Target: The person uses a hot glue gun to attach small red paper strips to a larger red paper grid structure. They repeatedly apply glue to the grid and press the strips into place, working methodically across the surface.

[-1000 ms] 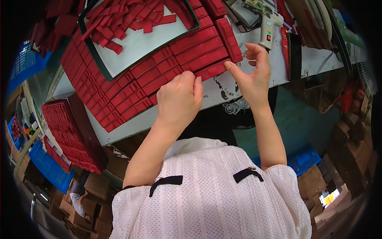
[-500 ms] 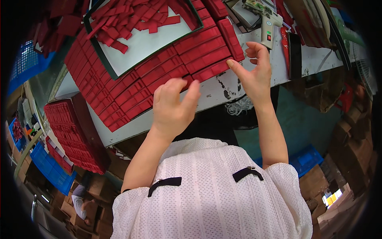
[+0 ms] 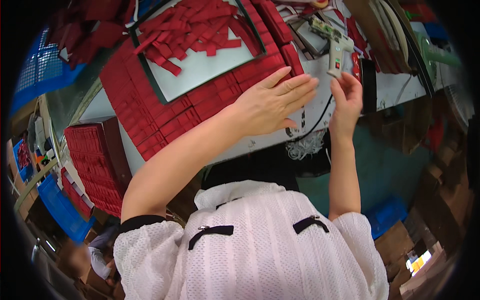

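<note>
My left hand [image 3: 272, 106] is open and holds nothing, its fingers spread toward the right over the white table edge and the right end of the red block rows [image 3: 220, 90]. Farther right, my right hand [image 3: 346, 107] has thumb and fingers drawn together just below the handle of a pale glue gun [image 3: 337, 54]. Whether anything is between those fingertips is hidden. A thin black cord [image 3: 322, 116] runs down beside that hand. Behind the left hand, a dark green-rimmed white tray [image 3: 187, 86] rests on the blocks, with many loose red strips [image 3: 192, 27] in it.
A stack of red pieces in a dark red box [image 3: 95, 162] stands at the left. Blue crates [image 3: 65, 210] lie beyond it. A black object [image 3: 369, 85] sits right of the glue gun. White shredded strips [image 3: 305, 146] hang below the table edge. Another person [image 3: 97, 260] is at lower left.
My left hand has swung right and up across the red blocks, its fingers straightening. My right hand has shifted right to below the glue gun, closing its fingers. The black cord now shows.
</note>
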A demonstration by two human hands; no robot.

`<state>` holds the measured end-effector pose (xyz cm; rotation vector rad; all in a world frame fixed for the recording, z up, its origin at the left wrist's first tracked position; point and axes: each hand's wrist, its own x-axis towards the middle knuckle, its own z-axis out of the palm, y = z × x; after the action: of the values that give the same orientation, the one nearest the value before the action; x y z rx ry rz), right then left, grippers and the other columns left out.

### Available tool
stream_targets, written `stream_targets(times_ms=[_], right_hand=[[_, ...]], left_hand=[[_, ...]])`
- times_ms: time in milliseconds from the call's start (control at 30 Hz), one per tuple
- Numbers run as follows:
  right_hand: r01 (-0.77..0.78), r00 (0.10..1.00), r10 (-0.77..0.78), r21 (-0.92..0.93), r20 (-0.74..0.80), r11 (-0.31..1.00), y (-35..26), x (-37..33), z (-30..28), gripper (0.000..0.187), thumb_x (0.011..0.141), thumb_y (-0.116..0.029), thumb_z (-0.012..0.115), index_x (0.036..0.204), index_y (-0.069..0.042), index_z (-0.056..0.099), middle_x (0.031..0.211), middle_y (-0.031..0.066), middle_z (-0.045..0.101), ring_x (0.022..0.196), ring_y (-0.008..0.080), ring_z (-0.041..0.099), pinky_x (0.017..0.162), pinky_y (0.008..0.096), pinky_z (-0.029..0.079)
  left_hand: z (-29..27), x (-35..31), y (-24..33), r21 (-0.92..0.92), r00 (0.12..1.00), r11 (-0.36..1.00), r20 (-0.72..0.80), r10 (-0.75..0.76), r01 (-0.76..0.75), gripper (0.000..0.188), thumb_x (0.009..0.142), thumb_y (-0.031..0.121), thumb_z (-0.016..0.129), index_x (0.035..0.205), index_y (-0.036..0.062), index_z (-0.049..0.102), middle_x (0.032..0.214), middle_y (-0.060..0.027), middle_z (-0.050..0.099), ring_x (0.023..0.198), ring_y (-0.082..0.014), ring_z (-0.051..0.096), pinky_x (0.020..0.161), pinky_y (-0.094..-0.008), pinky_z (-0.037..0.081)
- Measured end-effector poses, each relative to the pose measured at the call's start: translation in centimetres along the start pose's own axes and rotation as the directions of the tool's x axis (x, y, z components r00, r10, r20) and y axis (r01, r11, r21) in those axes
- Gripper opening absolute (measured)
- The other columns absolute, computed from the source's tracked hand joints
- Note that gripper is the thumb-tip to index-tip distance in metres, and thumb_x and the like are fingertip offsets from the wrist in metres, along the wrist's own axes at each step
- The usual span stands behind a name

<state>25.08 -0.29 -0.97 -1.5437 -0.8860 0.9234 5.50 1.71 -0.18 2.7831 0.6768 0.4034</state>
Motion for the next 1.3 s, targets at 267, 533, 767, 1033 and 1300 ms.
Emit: stream_targets(times_ms=[267,533,767,1033,1300], right_hand=[[0.133,0.987,-0.134,0.012,0.084,0.991,-1.6,1.6,1.8,0.023,0.081,-0.007,0.065,0.101,-0.002,0.055,0.088,0.0021,0.056,0.079,0.0081,0.053,0.071,0.0219,0.044],[0.499,0.805,-0.177,-0.487,0.566,0.716,-6.4,5.6,11.4,0.036,0.081,-0.036,0.062,0.088,-0.001,0.06,0.071,0.0171,0.062,0.066,0.0305,0.062,0.06,0.0385,0.048],[0.691,0.69,-0.247,-0.518,0.68,0.504,-5.4,5.7,13.6,0.027,0.085,-0.027,0.054,0.079,-0.001,0.055,0.069,0.0235,0.06,0.07,0.0423,0.059,0.064,0.0511,0.046],[0.59,0.767,-0.327,-0.405,0.553,0.698,-7.1,5.3,7.0,0.022,0.087,-0.017,0.053,0.077,0.003,0.05,0.059,0.0186,0.047,0.051,0.0273,0.045,0.051,0.0366,0.037],[0.387,0.91,-0.238,-0.491,0.34,0.78,-8.3,0.3,-1.0,0.026,0.091,-0.012,0.051,0.07,-0.002,0.04,0.061,-0.0016,0.032,0.06,0.0054,0.031,0.051,0.0247,0.028]], left_hand=[[0.6,-0.3,-0.5,-0.014,0.992,0.999,0.119,-0.039,0.041,0.079,0.077,0.051,0.056,0.137,0.0045,0.034,0.144,-0.0118,0.028,0.136,-0.0245,0.02,0.11,-0.047,0.012],[1.2,0.2,-0.7,0.001,0.983,1.0,0.182,-0.011,0.011,0.079,0.082,0.052,0.05,0.141,0.0053,0.024,0.145,-0.0114,0.025,0.137,-0.0263,0.018,0.111,-0.0498,0.009],[1.5,-1.2,0.0,0.054,1.0,0.998,0.022,0.019,-0.02,0.072,0.081,0.048,0.051,0.135,0.0039,0.033,0.142,-0.0129,0.031,0.134,-0.0258,0.024,0.11,-0.0499,0.013],[-6.3,-13.4,-1.4,-0.031,0.911,0.947,-0.262,-0.318,0.321,0.036,0.071,0.017,0.063,0.105,0.0045,0.055,0.108,-0.0126,0.054,0.105,-0.0303,0.051,0.092,-0.0427,0.038],[-9.9,-23.2,-16.4,-0.011,0.534,0.636,-0.532,-0.657,0.772,0.037,0.084,0.025,0.057,0.111,0.0002,0.054,0.11,-0.0195,0.056,0.101,-0.0378,0.051,0.089,-0.0424,0.039]])
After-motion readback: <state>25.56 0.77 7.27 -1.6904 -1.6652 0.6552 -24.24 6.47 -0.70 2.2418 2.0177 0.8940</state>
